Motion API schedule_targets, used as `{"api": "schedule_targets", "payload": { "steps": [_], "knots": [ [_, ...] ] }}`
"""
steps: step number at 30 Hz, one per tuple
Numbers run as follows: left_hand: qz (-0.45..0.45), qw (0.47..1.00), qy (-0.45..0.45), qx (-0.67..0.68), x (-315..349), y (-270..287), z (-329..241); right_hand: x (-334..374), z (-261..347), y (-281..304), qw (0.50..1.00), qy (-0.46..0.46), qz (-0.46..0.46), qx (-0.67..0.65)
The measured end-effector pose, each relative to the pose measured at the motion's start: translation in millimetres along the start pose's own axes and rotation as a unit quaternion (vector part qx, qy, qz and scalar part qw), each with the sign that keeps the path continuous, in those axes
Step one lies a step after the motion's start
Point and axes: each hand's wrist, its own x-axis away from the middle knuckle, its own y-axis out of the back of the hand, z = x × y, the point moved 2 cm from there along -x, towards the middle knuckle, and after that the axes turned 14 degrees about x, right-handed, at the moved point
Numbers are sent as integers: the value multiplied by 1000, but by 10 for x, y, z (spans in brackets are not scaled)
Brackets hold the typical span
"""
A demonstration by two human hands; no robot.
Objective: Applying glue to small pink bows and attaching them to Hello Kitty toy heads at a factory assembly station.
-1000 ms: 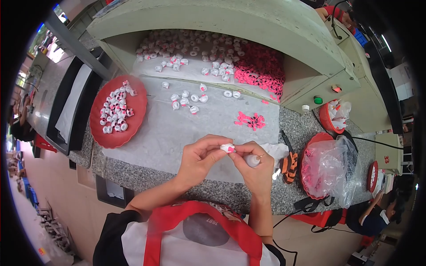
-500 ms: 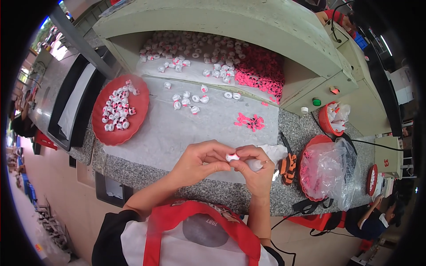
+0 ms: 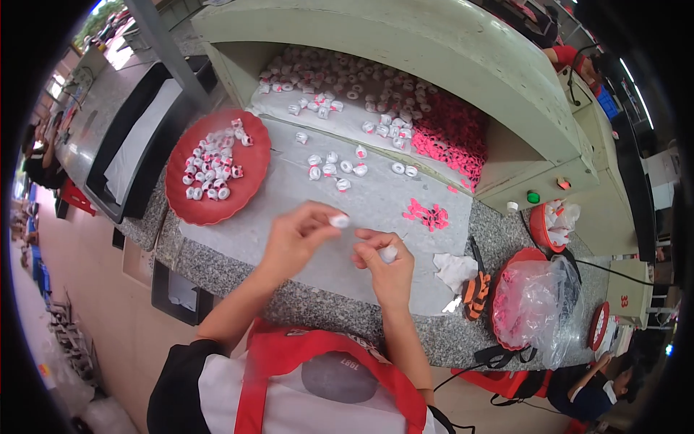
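Observation:
Over the paper-covered bench, my left hand point(image 3: 293, 235) pinches a small white ring-shaped piece point(image 3: 339, 220) between thumb and fingertips, a trace of pink on its edge. A short way to its right is my right hand point(image 3: 387, 271), its fingers curled round a small whitish, translucent object point(image 3: 388, 253) whose kind I cannot make out. Beyond my hands, several white pieces with pink bits point(image 3: 330, 169) lie on the paper sheet point(image 3: 303, 205). Small flat pink pieces point(image 3: 428, 215) are scattered farther right. To the left, a red scalloped plate point(image 3: 249, 173) carries many similar white pieces.
A pale green shelf box point(image 3: 405, 36) stands at the back, with heaps of white pieces and pink bits point(image 3: 455, 137) inside. On the right are a crumpled white cloth point(image 3: 455, 270), an orange-and-black striped item point(image 3: 476, 295), a plastic bag point(image 3: 546, 296) on a red plate and a red basket point(image 3: 538, 224).
My hands have come apart. The left has moved up and left with the white piece; the right has drawn slightly left, keeping the whitish object. The whole view has shifted and tilted.

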Motion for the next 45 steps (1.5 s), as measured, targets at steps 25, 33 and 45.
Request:
{"api": "schedule_targets", "payload": {
  "steps": [25, 33, 45],
  "knots": [
    [114, 958, 65, 254, 12, -684, -163, 711, 629, 516, 899, 245, -308, 190],
    [74, 979, -43, 185, 85, -730, -249, 820, 694, 443, 878, 294, -233, 296],
    [73, 987, -77, 123, 77, -727, -248, 745, 690, 417, 873, 308, -238, 295]
  ]
}}
